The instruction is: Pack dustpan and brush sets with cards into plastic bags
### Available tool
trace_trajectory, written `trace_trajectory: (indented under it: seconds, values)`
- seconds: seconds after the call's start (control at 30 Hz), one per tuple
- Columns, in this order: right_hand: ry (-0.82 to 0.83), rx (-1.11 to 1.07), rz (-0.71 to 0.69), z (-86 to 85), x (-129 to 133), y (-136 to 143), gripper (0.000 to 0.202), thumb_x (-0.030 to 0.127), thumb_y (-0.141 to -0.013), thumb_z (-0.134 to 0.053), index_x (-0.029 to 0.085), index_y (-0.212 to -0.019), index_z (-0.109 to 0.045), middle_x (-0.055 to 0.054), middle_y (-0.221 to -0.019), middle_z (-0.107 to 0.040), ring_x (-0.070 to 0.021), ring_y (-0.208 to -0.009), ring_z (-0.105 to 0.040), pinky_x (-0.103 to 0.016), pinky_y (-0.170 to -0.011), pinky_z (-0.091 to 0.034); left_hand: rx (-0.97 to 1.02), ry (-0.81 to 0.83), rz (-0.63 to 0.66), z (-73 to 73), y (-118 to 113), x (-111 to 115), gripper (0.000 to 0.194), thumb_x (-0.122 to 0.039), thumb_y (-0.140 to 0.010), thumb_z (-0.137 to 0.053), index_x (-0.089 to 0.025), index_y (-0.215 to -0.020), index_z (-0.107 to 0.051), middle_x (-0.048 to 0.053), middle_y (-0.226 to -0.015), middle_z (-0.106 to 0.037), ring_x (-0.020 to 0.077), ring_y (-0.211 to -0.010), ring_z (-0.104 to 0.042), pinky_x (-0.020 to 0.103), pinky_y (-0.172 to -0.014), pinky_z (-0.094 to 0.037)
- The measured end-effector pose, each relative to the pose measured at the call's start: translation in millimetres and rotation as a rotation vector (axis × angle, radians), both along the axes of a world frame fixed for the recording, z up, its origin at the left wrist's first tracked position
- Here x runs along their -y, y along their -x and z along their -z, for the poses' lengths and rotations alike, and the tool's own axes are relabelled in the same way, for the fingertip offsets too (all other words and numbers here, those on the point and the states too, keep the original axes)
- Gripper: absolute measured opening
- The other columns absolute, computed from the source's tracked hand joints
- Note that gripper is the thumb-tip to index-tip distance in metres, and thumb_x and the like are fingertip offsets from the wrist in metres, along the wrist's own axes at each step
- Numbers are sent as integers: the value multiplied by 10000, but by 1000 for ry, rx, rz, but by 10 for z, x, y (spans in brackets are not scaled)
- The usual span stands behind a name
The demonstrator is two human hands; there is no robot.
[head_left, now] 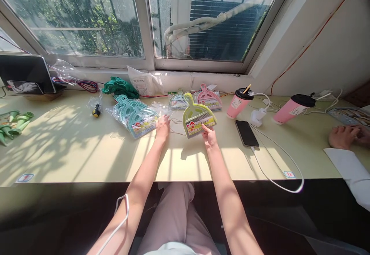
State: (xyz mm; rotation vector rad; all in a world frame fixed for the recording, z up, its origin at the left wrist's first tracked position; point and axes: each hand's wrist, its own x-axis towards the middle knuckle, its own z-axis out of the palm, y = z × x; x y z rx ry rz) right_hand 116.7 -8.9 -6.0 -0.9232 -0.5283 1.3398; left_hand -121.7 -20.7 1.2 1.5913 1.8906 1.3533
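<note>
My right hand [210, 136] holds a yellow-green dustpan and brush set [196, 118] by its lower right edge, thumb on the printed label, raised a little over the table. At the right end of a pile of teal dustpan sets [135, 117] in clear plastic is my left hand [162, 127]. Its fingers are bent against the wrapping, and what they grip there is too small to make out. Behind the yellow-green set lie a pink dustpan set [207, 97] and a pale green one [178, 100].
Right of my hands are a black phone [247, 133] on a cable, a white charger [258, 116] and two pink cups [239, 102]. Another person's hands [343, 136] rest at the far right. A screwdriver [96, 110], green cloth [120, 87] and green pieces [21, 124] lie left.
</note>
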Motion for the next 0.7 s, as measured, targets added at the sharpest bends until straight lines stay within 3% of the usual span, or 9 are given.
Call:
trace_trajectory:
  seconds: [0.07, 0.13, 0.3, 0.5, 0.7]
  values:
    - [-4, 14, -71, 17, 15, 15, 321, 159, -609, -900, 195, -868, -715, -34, -923, -812, -236, -965, -791, -308, -761, -684, 48, 3, 53, 44, 3, -22, 209, -201, -933, -567, -258, -1013, -751, 153, -1196, -711, 362, -1297, -557, 512, -1189, -338]
    - [26, 43, -143, 45, 21, 26, 332, 137, -596, -918, 189, -855, -717, -31, -880, -813, -237, -906, -798, -312, -737, -681, 34, -19, 49, 46, 19, -25, 261, -184, -937, -525, -260, -1013, -762, 152, -1184, -713, 358, -1299, -552, 502, -1192, -338]
    - [98, 108, -257, 119, 27, 42, 282, 77, -613, -890, 157, -838, -740, -67, -867, -824, -226, -784, -795, -300, -672, -667, -100, -25, -83, -43, 122, 17, 395, -160, -978, -401, -199, -1215, -715, 210, -1409, -609, 390, -1392, -448, 558, -1196, -286]
    - [70, 145, -332, 151, 41, 46, 269, 86, -624, -889, 169, -841, -752, -77, -888, -828, -233, -797, -801, -309, -685, -683, -321, 104, -261, -127, 238, 63, 348, -142, -974, -422, -171, -1104, -743, 229, -1259, -677, 430, -1296, -515, 592, -1114, -331]
    - [44, 177, -402, 112, 79, 93, 282, 103, -617, -884, 179, -853, -750, -70, -886, -828, -238, -806, -799, -323, -693, -684, -376, -2, -309, -164, 204, 85, 306, -288, -1032, -487, -223, -1156, -759, 173, -1233, -714, 409, -1198, -566, 530, -1040, -364]
